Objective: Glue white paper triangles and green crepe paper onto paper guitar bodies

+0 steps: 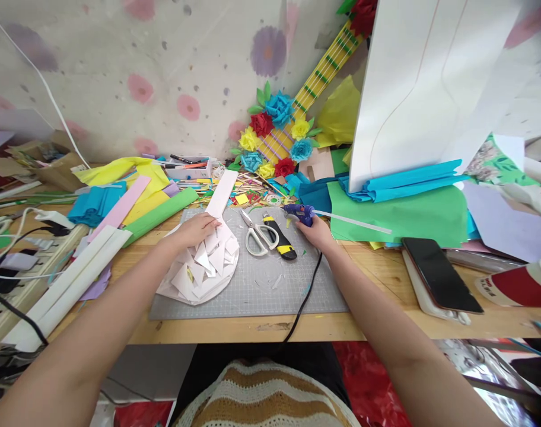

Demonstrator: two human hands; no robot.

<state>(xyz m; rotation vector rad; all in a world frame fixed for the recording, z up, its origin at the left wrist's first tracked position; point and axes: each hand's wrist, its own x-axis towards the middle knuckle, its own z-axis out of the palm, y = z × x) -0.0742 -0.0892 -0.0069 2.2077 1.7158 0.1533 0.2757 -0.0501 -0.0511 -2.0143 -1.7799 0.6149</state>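
My left hand (194, 230) is over the upper part of a white guitar-shaped cutout (220, 193), its fingers bent together on a piece of white paper; the fingertips are partly hidden. Loose angular white paper pieces (203, 261) are heaped on the round body of the cutout. In my right hand (314, 230) is a blue glue gun (297, 212), with a long translucent glue stick (353, 221) out of its back and its nozzle towards the left. Between my hands, white-handled scissors (259, 234) and a black-and-yellow utility knife (279, 237) lie on the grey cutting mat (248, 299).
A yellow paper guitar with paper flowers (283, 133) leans on the wall. At right are a large white board (413, 89), green paper (399, 219), a phone (439, 273) and a paper cup (519, 284). At left lie paper rolls (164, 216) and a power strip (25, 284). The gun's black cord (304, 302) crosses the table edge.
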